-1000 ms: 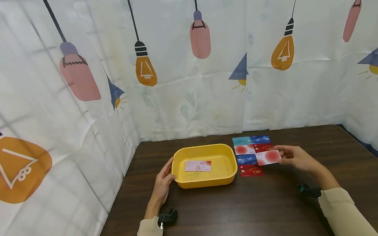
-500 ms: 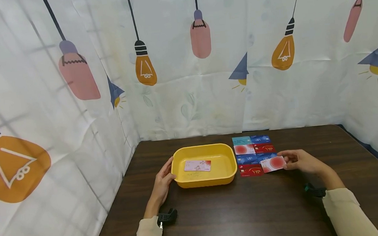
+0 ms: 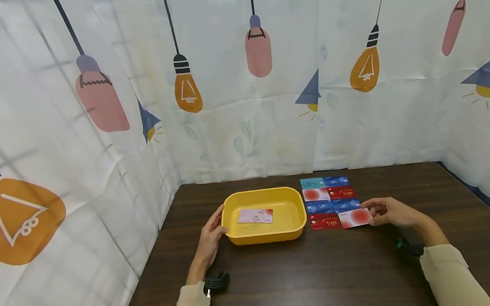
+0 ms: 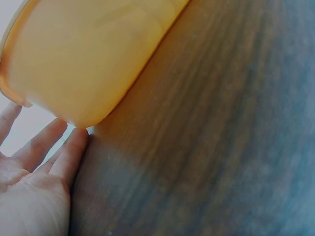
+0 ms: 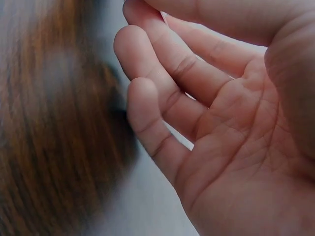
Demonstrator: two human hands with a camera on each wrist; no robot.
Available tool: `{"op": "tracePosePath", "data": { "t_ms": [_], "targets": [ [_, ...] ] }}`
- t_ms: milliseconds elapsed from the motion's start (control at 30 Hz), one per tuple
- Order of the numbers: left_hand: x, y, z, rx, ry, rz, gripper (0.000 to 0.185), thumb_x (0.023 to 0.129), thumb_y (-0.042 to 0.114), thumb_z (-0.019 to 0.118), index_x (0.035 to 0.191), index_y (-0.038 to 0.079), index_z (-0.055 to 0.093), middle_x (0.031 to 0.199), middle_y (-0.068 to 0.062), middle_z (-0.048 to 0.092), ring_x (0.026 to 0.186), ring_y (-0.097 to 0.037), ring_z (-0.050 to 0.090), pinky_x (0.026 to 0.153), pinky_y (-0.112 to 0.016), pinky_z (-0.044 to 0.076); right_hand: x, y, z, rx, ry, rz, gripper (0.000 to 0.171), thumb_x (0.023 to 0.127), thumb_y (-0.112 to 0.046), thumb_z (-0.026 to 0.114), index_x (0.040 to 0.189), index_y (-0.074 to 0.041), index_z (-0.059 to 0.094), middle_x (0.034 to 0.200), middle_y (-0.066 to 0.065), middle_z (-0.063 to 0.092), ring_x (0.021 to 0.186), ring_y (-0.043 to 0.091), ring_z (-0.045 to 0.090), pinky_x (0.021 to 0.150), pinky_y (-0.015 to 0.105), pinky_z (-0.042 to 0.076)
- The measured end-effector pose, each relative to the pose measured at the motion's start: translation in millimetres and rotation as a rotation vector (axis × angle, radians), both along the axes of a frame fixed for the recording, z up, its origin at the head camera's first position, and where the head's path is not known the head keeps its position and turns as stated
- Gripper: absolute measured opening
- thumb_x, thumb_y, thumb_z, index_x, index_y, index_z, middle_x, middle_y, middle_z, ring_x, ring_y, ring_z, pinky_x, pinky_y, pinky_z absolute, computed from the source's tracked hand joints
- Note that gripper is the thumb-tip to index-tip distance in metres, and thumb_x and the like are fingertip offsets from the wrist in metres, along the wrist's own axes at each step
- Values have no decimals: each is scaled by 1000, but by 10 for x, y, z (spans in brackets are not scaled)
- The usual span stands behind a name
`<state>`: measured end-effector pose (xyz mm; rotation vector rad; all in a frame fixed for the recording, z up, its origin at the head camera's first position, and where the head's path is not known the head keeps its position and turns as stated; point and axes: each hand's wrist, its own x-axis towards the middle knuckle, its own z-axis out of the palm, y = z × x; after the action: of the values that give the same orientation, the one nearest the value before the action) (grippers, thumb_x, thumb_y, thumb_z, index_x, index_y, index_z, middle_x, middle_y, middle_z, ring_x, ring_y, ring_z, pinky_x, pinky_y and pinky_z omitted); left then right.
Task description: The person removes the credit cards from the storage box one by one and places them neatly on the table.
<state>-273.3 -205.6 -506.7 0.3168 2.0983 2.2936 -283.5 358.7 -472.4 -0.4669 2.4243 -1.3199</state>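
Two hands at work: the right hand [image 3: 389, 210] pinches a white-and-red card [image 3: 355, 218] flat on the counter [image 3: 321, 271], just right of the yellow tray [image 3: 266, 231]; square it gently. Left hand [image 3: 210, 236], fingers straight, steadies the tray.

The tub [image 3: 264, 215] stands on the table [image 3: 304, 272], toward its far left part. One card [image 3: 255, 215] lies flat inside the tub. The left hand [image 3: 210, 238] rests against the tub's left wall. Just right of the tub, a block of cards [image 3: 329, 199] lies flat on the table in two columns. The right hand [image 3: 392, 211] is right of that block, touching its nearest right card [image 3: 355, 218].
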Motion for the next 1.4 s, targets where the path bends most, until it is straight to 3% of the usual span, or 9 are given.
{"op": "tracePosePath", "data": {
  "t_ms": [333, 867, 1400],
  "targets": [
    [-2, 9, 13, 6, -1, -8, 69, 95, -5, 48, 160, 15, 36, 161, -18, 39, 142, -39, 41, 101, -23, 51, -22, 48, -71, -34, 40, 59, 55, 93, -11, 71, 138, 13, 51, 99, 13, 63, 79, 13, 58, 70, 25, 53],
    [-10, 7, 26, 9, 4, -8, 70, 94, -5, 48, 160, 14, 35, 162, -18, 38, 143, -39, 40, 100, -23, 52, -42, -42, -76, 52, 99, 55, 48, 91, -11, 74, 130, 11, 57, 100, 13, 53, 69, 11, 47, 59, 24, 43],
    [12, 4, 13, -2, -2, -5, 70, 95, -6, 47, 160, 15, 35, 160, -20, 40, 140, -40, 42, 98, -22, 52, -49, -50, -114, 59, 110, 28, 39, 91, -11, 73, 124, 7, 62, 99, 11, 53, 70, 11, 47, 60, 23, 42]
  ]
}}
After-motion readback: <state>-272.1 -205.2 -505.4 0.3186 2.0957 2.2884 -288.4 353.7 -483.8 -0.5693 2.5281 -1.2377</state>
